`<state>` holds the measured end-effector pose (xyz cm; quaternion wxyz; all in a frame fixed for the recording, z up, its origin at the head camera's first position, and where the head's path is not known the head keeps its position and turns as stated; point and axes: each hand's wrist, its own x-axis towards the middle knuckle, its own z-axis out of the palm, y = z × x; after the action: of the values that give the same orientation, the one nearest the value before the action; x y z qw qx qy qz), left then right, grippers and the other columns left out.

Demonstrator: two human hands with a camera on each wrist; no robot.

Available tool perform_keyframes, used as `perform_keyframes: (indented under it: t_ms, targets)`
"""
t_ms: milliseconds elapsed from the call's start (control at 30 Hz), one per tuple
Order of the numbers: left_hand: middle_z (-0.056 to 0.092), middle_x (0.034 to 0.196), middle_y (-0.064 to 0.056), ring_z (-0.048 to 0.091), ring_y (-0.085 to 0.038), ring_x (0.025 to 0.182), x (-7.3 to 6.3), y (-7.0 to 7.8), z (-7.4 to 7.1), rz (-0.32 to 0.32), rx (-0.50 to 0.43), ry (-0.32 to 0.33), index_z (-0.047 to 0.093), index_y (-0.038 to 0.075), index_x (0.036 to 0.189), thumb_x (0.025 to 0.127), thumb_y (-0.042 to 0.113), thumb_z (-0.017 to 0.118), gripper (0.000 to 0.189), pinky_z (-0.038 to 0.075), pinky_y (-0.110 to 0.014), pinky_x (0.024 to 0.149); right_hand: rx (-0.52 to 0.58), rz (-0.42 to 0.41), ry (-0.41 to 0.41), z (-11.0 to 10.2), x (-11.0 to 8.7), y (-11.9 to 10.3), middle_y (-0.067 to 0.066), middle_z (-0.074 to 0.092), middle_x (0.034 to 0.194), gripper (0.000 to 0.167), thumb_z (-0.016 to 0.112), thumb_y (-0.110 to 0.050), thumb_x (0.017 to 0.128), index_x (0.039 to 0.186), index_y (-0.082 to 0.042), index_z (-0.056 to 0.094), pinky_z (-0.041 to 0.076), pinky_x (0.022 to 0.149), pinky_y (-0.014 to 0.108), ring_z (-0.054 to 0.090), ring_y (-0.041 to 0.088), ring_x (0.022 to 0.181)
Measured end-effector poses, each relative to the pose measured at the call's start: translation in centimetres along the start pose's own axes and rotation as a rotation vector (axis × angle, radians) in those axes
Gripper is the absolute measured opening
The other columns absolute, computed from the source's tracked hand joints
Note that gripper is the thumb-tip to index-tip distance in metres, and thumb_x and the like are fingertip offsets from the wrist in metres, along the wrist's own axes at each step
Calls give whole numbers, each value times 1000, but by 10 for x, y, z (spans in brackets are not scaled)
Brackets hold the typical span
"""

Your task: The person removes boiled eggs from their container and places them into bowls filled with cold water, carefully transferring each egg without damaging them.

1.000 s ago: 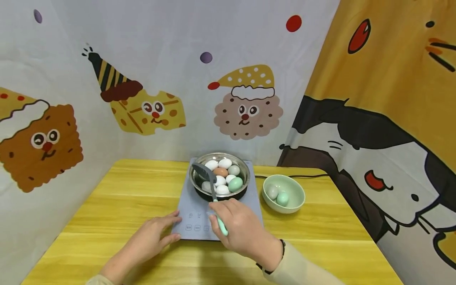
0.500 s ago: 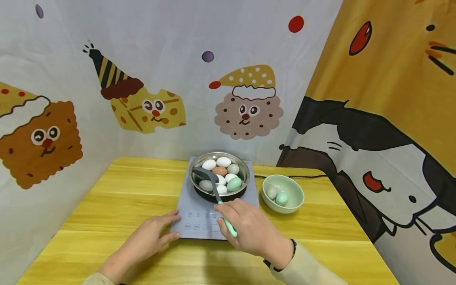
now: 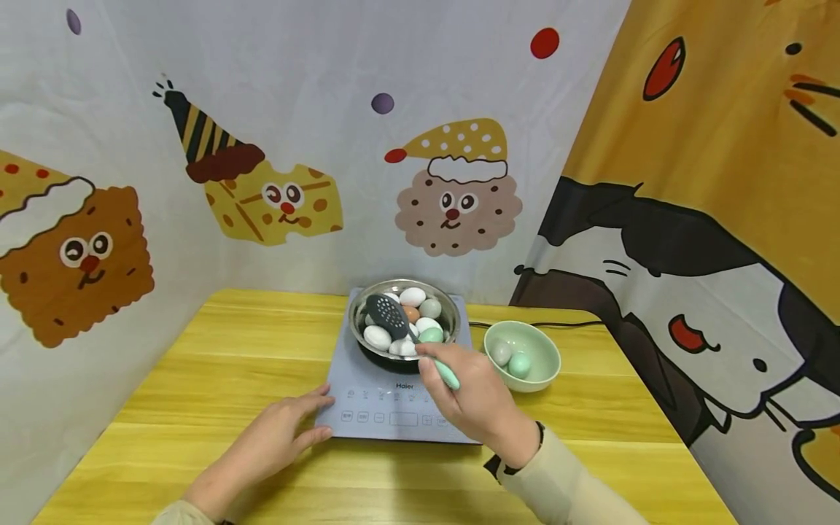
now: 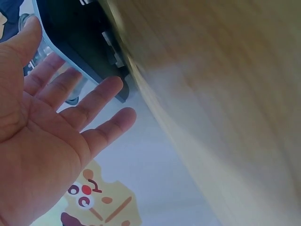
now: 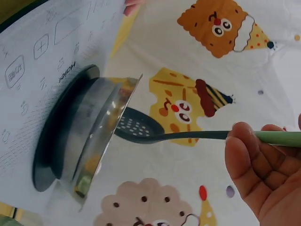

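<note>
My right hand (image 3: 469, 386) grips the pale green handle of a slotted spoon (image 3: 387, 316). The spoon's dark grey, holed head is over the left side of a steel pan (image 3: 453, 319), overlapping the eggs; in the right wrist view, the spoon (image 5: 138, 128) reaches in past the pan's rim. Several eggs fill the pan, among them a white egg (image 3: 377, 337), a brown egg (image 3: 411, 313) and a green egg (image 3: 430, 335). With fingers extended, my left hand (image 3: 282, 434) touches the left front edge of the induction cooktop (image 3: 341, 386) beneath the pan.
Right of the cooktop stands a light green bowl (image 3: 547, 362) holding a grey egg (image 3: 501, 353) and a green egg (image 3: 519, 364). A black cable (image 3: 567, 324) runs behind it on the wooden table (image 3: 262, 343). Printed cloth (image 3: 295, 270) hangs along the back.
My right hand has moved forward and right, turning the spoon so its holed face shows. Eggs in the pan have shifted; a white one now lies front left. My left hand stays put.
</note>
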<state>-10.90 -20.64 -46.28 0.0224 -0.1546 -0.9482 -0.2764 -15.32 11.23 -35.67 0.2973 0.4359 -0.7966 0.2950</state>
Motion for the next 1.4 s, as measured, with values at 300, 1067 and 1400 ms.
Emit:
perform_keyframes:
  t_ms: [300, 1067, 1400]
  targets:
    - [54, 162, -11, 57, -42, 144, 0, -1, 0, -18, -11, -15, 66, 11, 144, 98, 35, 78, 54, 47, -62, 119, 262, 258, 119, -4, -7, 21, 7, 79, 82, 24, 56, -1, 106, 117, 3, 76, 62, 65, 22, 71, 11, 68]
    - [53, 163, -9, 57, -41, 145, 0, -2, 4, -30, -7, -19, 66, 11, 145, 98, 34, 78, 55, 47, -60, 119, 571, 537, 154, 1, -28, 38, 14, 81, 93, 30, 50, -12, 114, 125, 6, 72, 67, 73, 31, 75, 13, 81]
    - [54, 162, -9, 57, -40, 145, 0, -2, 3, -7, -7, -7, 66, 11, 145, 98, 35, 77, 54, 47, -59, 119, 678, 592, 239, 5, -30, 31, 12, 82, 95, 35, 48, -15, 115, 124, 12, 69, 67, 69, 32, 77, 21, 80]
